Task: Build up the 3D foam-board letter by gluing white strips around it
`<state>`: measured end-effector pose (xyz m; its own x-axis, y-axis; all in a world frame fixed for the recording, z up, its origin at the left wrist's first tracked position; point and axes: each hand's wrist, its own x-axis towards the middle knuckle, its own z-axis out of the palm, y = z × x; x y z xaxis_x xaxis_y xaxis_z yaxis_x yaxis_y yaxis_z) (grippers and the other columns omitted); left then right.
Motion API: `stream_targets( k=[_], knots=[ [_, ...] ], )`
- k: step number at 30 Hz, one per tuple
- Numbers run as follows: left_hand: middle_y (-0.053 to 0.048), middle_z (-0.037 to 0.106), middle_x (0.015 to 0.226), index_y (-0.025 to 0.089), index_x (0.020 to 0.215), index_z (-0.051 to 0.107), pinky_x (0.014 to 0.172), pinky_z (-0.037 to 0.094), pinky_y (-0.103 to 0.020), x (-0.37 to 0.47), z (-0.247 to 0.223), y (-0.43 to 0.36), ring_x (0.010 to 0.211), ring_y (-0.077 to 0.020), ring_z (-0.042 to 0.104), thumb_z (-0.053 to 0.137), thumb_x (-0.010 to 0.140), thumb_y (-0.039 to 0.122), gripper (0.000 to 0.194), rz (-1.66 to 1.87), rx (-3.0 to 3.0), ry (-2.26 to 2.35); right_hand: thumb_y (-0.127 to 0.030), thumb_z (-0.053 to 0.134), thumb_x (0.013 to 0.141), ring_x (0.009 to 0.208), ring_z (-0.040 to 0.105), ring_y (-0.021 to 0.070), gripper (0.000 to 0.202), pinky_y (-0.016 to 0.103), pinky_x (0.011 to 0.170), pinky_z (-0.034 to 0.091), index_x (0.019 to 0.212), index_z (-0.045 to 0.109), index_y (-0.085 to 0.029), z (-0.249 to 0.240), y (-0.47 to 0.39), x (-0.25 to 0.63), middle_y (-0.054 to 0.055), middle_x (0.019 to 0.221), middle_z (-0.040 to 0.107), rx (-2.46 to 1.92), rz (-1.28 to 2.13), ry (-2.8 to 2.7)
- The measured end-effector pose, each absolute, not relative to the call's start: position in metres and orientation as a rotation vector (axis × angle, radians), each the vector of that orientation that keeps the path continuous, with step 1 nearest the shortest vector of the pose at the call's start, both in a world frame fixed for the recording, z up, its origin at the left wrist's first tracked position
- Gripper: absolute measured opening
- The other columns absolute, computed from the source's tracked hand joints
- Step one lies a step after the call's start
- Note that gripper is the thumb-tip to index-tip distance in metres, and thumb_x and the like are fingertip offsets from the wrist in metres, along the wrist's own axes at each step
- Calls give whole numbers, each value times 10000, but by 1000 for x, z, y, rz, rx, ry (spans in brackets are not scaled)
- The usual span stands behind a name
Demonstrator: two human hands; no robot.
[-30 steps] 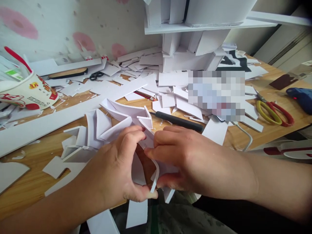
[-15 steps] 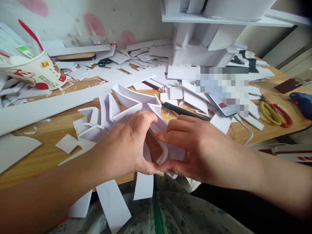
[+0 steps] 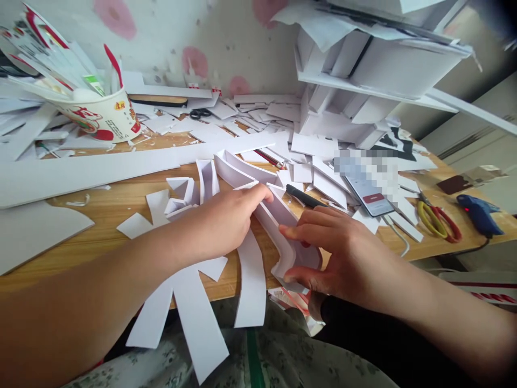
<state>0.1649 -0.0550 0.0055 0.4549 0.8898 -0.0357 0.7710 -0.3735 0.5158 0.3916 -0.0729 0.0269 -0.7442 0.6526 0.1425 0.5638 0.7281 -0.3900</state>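
Steadying curved white foam-board frame (image 3: 271, 222), apparently; right hand (image 3: 337, 242) fingers clamped on it, left hand (image 3: 234, 215) grip unclear. Next likely needs even pressure.

**Room Setting**

A pale wall (image 3: 161, 37) bearing round pink motifs (image 3: 115, 17) and small grey spots rises behind a wooden tabletop (image 3: 92, 248) with light-brown grain. At far right stand white panels (image 3: 504, 151). Illumination is soft; the upper right corner is dark.
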Motion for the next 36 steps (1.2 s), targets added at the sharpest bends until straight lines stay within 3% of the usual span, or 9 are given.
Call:
stream_targets(
  k=[10, 18, 24, 30, 36],
  knots=[
    [2, 672, 1027, 294, 1206, 465, 775, 475, -313, 167, 8, -56, 892, -201, 650, 441, 836, 114, 412, 311, 2247, 1377, -437, 686, 842, 778, 542, 221, 363, 370, 728, 394, 1086, 685, -168, 30, -76, 390, 54, 831, 641, -974, 214, -2817],
    [-6, 678, 1054, 275, 1163, 486, 787, 479, -332, 168, 6, -55, 917, -216, 648, 443, 811, 63, 413, 299, 2279, 1415, -473, 777, 738, 766, 557, 212, 464, 351, 710, 412, 1080, 692, -170, 41, -75, 387, 39, 809, 646, -1011, 238, -2900],
    [-14, 682, 987, 252, 1149, 485, 753, 476, -325, 168, 4, -54, 868, -214, 649, 451, 806, 64, 393, 299, 2310, 1389, -482, 751, 753, 779, 600, 233, 367, 400, 771, 399, 953, 728, -175, 41, -79, 377, 34, 768, 663, -1071, 27, -2907],
    [-31, 675, 978, 239, 1141, 484, 694, 468, -312, 168, 9, -58, 879, -237, 645, 536, 749, 151, 405, 296, 2326, 1364, -378, 651, 822, 771, 617, 254, 291, 462, 827, 369, 983, 719, -145, 41, -90, 369, 44, 772, 688, -1137, -148, -2914],
    [-32, 662, 997, 242, 1125, 501, 643, 438, -307, 171, 16, -59, 869, -250, 636, 675, 693, 334, 475, 222, 2301, 1374, -335, 653, 803, 760, 610, 254, 292, 424, 753, 365, 1020, 702, -146, 40, -92, 369, 43, 774, 696, -1118, -192, -2899]
  ],
)
